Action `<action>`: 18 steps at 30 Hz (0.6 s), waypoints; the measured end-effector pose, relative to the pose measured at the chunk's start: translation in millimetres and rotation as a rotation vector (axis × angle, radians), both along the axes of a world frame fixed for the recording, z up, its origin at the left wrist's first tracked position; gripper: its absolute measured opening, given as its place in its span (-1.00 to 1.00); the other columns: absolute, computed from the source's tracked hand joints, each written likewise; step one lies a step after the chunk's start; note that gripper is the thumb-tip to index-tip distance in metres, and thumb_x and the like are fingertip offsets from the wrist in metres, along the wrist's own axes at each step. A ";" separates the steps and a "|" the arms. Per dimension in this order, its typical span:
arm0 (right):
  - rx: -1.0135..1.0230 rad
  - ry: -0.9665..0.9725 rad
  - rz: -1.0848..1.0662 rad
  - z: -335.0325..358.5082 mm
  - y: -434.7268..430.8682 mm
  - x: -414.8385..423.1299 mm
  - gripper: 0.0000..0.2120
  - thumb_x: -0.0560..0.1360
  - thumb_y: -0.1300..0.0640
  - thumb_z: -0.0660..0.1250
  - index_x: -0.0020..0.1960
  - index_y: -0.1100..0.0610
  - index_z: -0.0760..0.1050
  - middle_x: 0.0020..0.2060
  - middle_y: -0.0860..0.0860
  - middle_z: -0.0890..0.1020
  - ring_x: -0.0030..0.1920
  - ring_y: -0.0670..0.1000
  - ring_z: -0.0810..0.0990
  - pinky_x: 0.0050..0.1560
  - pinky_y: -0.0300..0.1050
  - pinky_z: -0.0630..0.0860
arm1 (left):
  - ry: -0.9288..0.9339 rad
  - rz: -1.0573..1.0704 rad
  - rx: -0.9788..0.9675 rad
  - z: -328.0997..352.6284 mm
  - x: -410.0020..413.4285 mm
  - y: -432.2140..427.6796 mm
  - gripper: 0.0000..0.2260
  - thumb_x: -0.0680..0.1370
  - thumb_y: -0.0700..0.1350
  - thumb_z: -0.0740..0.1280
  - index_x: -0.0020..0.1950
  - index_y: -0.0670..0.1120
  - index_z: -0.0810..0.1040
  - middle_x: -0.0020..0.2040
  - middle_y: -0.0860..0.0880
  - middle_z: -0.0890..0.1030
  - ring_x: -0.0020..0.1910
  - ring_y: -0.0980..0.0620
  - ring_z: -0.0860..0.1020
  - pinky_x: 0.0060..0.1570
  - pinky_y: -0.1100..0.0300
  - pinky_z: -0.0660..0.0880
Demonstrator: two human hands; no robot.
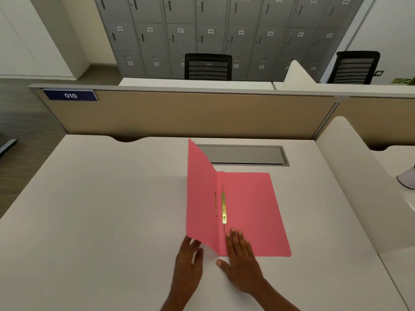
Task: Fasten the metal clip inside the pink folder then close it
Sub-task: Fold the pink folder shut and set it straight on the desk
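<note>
Lying on tabletop [112, 198]: pink folder [251, 212], back cover flat, front cover raised upright.
Metal clip [223, 208]: along the spine fold.
Left hand [188, 261]: fingers touching raised cover's near corner.
Right hand [241, 259]: released, flat on back cover.

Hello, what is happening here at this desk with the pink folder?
A person is working on a pink folder that lies on a white desk. The right hand rests flat on the folder's near edge beside the spine, holding it down. The left hand touches the near corner of the front cover, which stands half raised. The gold metal clip lies flat along the spine. The folder is not yet closed.
</note>
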State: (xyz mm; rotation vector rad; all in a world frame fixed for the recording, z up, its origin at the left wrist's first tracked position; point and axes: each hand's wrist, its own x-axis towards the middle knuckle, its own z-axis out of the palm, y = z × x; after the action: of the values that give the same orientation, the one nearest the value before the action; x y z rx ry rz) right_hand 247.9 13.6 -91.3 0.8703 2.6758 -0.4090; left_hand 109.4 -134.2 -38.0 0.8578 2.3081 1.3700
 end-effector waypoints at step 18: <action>-0.009 0.053 0.011 19.5 -3.4 4.3 -0.40 0.69 -0.28 0.05 0.59 0.02 0.37 0.41 -0.03 0.61 0.39 0.02 0.56 0.45 -0.06 0.41 | 0.226 -0.642 -0.347 -37.8 27.2 21.8 -0.33 0.64 -0.26 0.12 0.69 0.15 0.03 0.72 0.13 -0.03 0.74 0.04 0.03 0.71 0.10 0.17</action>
State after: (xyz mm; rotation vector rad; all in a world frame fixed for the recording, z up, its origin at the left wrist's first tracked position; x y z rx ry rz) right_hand 252.2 10.2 -71.9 0.8541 2.7232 -0.4465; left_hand 136.6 -112.4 -75.9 1.5090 2.0433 0.6085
